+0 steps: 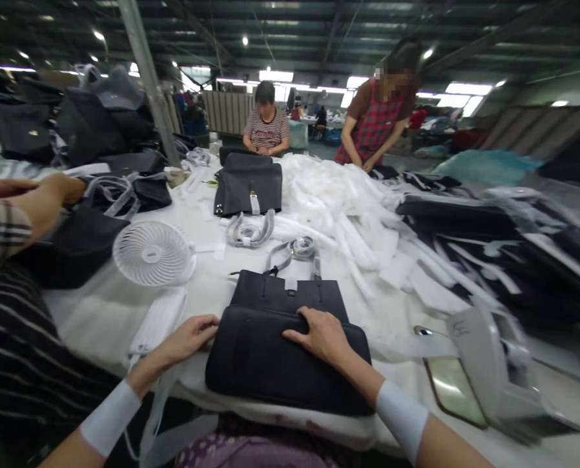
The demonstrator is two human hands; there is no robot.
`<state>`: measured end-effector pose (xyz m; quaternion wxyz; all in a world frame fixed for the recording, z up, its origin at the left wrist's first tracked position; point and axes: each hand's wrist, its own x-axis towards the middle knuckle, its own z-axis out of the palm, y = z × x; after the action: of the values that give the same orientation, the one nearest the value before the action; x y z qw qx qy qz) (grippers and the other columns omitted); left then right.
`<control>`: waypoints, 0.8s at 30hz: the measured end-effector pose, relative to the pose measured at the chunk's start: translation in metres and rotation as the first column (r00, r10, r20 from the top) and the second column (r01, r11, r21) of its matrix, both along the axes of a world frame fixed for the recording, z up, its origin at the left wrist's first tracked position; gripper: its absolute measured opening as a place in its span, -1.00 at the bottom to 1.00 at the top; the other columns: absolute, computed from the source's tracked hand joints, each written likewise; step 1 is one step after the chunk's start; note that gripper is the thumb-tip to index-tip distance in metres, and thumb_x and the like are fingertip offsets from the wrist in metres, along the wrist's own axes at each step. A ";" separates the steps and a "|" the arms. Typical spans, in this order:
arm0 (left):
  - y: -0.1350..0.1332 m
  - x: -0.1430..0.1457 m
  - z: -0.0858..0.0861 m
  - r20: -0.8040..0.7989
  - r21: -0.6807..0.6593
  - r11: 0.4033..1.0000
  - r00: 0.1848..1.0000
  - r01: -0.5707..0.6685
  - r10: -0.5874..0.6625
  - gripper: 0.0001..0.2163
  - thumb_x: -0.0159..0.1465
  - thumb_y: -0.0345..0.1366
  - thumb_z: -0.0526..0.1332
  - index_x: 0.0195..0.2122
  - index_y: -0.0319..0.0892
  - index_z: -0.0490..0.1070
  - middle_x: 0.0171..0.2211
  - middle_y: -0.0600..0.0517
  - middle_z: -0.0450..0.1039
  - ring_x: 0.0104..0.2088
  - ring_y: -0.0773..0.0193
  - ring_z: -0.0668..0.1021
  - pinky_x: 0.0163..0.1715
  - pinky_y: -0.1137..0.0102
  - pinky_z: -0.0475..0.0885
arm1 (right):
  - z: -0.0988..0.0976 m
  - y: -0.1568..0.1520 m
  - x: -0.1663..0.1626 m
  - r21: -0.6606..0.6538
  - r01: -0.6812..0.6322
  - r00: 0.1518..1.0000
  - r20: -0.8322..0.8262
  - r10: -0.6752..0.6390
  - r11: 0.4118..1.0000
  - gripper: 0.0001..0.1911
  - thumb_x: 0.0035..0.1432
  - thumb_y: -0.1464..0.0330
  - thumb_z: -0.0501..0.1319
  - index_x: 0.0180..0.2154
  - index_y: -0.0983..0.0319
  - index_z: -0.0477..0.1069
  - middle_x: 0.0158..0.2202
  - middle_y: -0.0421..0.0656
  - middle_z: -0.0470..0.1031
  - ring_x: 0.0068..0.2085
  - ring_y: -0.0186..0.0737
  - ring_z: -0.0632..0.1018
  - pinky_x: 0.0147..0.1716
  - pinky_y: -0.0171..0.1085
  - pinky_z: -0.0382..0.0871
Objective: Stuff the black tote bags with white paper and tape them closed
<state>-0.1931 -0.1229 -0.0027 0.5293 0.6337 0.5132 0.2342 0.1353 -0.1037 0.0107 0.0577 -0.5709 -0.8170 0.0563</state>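
A black handbag (290,364) lies in front of me, its padded lower part toward me and its flat upper panel (314,296) beyond. Wrapped handles (302,247) stretch from its far side. At the bag's left edge is my left hand (191,339), fingers extended and the tips at or against the edge; the exact contact is hard to see. My right hand (323,335) rests on top of the bag with its fingers spread, gripping nothing. White bands circle both my wrists.
A white fan (153,253) stands left. Another black bag (251,185) sits farther back, beside a white wrapping pile (328,188). A phone (455,383) and white holder (494,364) are right. A co-worker's arm (41,201) reaches in from the left; two people work across the table.
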 end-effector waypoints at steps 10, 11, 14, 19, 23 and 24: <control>0.026 -0.006 0.007 -0.467 0.313 0.950 0.874 0.019 0.137 -0.62 0.22 0.02 0.06 -0.37 -0.16 0.53 -0.37 -0.05 0.51 -0.25 0.05 0.52 -0.14 0.22 0.39 | -0.005 -0.001 0.001 -0.019 0.064 0.998 -0.019 -0.064 0.998 -0.24 0.01 -0.30 -0.01 -0.16 0.19 0.43 -0.28 -0.07 0.58 -0.22 0.00 0.58 -0.24 -0.19 0.37; 0.026 0.004 0.013 -0.481 0.473 0.881 0.840 0.008 0.251 -0.63 0.25 -0.01 0.04 -0.31 -0.15 0.52 -0.31 -0.07 0.51 -0.20 0.03 0.51 -0.09 0.19 0.37 | -0.006 0.000 0.001 -0.014 0.063 0.998 -0.026 -0.063 0.998 -0.24 0.01 -0.30 -0.02 -0.15 0.19 0.43 -0.27 -0.07 0.58 -0.22 0.00 0.58 -0.23 -0.18 0.37; 0.021 0.057 0.028 -0.434 0.700 0.709 0.842 0.090 0.322 -0.59 0.31 -0.01 -0.01 0.00 -0.14 0.40 -0.04 -0.11 0.45 -0.01 0.05 0.45 0.04 0.19 0.31 | -0.010 -0.001 0.002 -0.010 0.050 0.998 -0.039 -0.050 0.999 -0.24 0.03 -0.29 -0.03 -0.13 0.20 0.42 -0.26 -0.04 0.57 -0.19 0.00 0.57 -0.19 -0.18 0.36; 0.018 0.137 0.018 -0.727 0.525 0.764 0.665 0.376 0.172 -0.53 0.32 0.07 -0.01 -0.04 -0.20 0.40 -0.13 -0.17 0.48 -0.11 -0.01 0.49 -0.13 0.20 0.34 | -0.009 -0.004 0.002 0.006 0.016 0.995 -0.096 -0.015 1.000 -0.40 0.17 -0.15 0.02 -0.12 0.22 0.41 -0.25 -0.05 0.55 -0.20 -0.07 0.55 -0.17 -0.18 0.34; 0.026 0.138 0.006 -0.791 0.387 0.829 0.607 0.403 0.074 -0.52 0.30 0.14 -0.04 -0.16 -0.19 0.40 -0.27 -0.13 0.52 -0.22 0.05 0.55 -0.22 0.29 0.32 | 0.005 -0.004 0.032 0.110 -0.020 0.923 -0.379 0.061 0.994 -0.68 0.33 0.17 -0.01 -0.17 0.21 0.42 -0.19 -0.11 0.53 -0.14 -0.22 0.51 -0.09 -0.28 0.30; 0.029 0.135 0.005 -0.792 0.363 0.844 0.607 0.395 0.056 -0.51 0.30 0.15 -0.04 -0.17 -0.18 0.39 -0.27 -0.13 0.53 -0.22 0.05 0.56 -0.24 0.31 0.32 | 0.008 -0.005 0.047 0.133 0.028 0.902 -0.431 0.033 0.991 -0.68 0.34 0.21 -0.04 -0.19 0.21 0.42 -0.19 -0.12 0.52 -0.14 -0.23 0.50 -0.09 -0.30 0.29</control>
<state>-0.0577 -0.0941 0.0027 0.0898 0.8337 0.5447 0.0089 0.1819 -0.1086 0.0184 0.2761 -0.5380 -0.7865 0.1256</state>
